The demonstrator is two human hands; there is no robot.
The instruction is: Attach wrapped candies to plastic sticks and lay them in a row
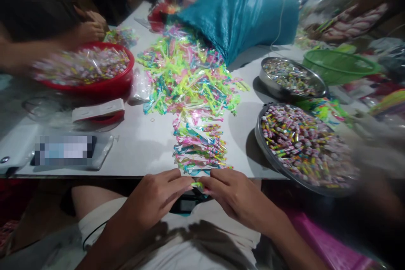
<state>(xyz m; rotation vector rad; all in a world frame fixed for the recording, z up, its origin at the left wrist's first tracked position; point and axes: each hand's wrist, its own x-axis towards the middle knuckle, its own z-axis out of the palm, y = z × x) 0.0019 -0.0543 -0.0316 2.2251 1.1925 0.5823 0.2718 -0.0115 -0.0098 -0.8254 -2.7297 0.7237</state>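
Note:
My left hand (166, 190) and my right hand (229, 192) meet at the front edge of the table. Between their fingertips they pinch a small bright green plastic piece (198, 185), mostly covered by the fingers. Just beyond lies a neat stack of slim colourful sticks (202, 147), in pink, blue and white plastic, with patterned ends toward the right. Behind it spreads a loose heap of neon green, pink and blue plastic pieces (196, 80).
A blue sack (249, 12) lies behind the heap. At right stand two metal bowls (264, 152) of small wrapped pieces and a green basket (341, 67). At left are a red basin (117, 82), a phone on a plastic bag (63, 149), and a co-worker's blurred arm (19, 52).

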